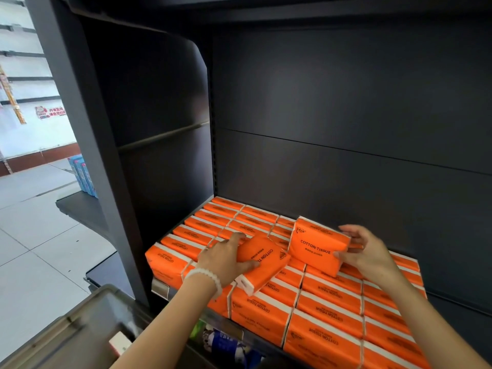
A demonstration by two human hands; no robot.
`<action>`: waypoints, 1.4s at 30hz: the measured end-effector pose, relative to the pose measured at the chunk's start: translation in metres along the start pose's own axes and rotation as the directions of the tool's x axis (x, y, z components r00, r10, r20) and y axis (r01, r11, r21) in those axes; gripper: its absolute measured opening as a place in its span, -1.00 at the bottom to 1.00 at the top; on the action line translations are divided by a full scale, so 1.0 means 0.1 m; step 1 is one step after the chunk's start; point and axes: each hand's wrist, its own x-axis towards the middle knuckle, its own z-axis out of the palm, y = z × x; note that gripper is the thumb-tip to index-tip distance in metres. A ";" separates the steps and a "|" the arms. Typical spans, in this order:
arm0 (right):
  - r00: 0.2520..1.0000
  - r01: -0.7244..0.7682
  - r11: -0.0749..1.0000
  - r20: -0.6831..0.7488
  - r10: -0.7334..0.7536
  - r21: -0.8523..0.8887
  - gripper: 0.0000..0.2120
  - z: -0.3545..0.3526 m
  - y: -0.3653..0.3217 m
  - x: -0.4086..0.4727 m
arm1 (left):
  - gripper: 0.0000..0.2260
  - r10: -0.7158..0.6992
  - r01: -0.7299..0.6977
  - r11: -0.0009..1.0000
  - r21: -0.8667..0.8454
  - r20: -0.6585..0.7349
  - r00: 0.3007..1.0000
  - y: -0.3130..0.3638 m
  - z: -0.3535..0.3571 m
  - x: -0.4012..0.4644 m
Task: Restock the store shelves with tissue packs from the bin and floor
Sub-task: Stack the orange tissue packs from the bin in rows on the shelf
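Gripping orange "COTTON TISSUE" packs (262, 262) — white-edged, both hands (226, 258)

The dark grey metal shelf unit (346, 102) was dim and shadowy above both hands. Bright daylight lit the pale tiled floor (32, 235) far off to the left hand's side. The grey plastic bin (80, 328) below the left hand (223, 262) looked blurry. Straight edges bent near the sides.

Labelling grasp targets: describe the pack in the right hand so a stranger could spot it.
On the dark metal shelf, a layer of orange tissue packs lies flat. Above its right-middle, the right hand grips one orange pack. Only it stands tilted on edge, its "COTTON TISSUE" print upright.
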 end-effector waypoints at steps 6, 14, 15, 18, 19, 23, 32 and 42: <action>1.000 -0.003 1.000 0.000 0.003 -0.006 -0.50 0.01 -0.01 -0.03 | -0.38 0.064 -0.067 0.996 -0.051 -0.060 0.996 0.13 0.01 -0.02; 0.999 0.039 0.999 -0.036 -0.040 -0.035 -0.55 0.04 -0.06 -0.11 | -0.35 0.243 -0.246 0.969 -0.034 -0.071 0.967 0.11 0.08 -0.21; 0.999 0.037 0.999 -0.039 -0.038 -0.039 -0.55 0.05 -0.06 -0.11 | -0.34 0.247 -0.253 0.965 -0.068 -0.082 0.966 0.11 0.08 -0.22; 0.998 0.031 0.998 -0.046 -0.033 -0.055 -0.55 0.07 -0.08 -0.14 | -0.33 0.269 -0.296 0.946 -0.136 -0.185 0.945 0.15 0.06 -0.25; 0.998 0.033 0.998 -0.050 -0.035 -0.055 -0.55 0.07 -0.09 -0.15 | -0.33 0.272 -0.309 0.939 -0.148 -0.224 0.936 0.17 0.05 -0.26; 0.997 0.033 0.997 -0.061 -0.037 -0.068 -0.56 0.08 -0.09 -0.18 | -0.34 0.227 -0.300 0.930 -0.212 -0.312 0.923 0.24 0.01 -0.27; 0.996 0.001 0.999 -0.093 -0.006 -0.051 -0.50 0.08 -0.09 -0.22 | -0.47 0.260 -0.405 0.888 -0.216 -0.490 0.832 0.20 -0.23 -0.39; 0.993 -0.006 0.998 -0.116 -0.002 -0.068 -0.51 0.12 -0.15 -0.28 | -0.62 0.404 -0.482 0.875 -0.039 -0.489 0.773 0.03 -0.29 -0.48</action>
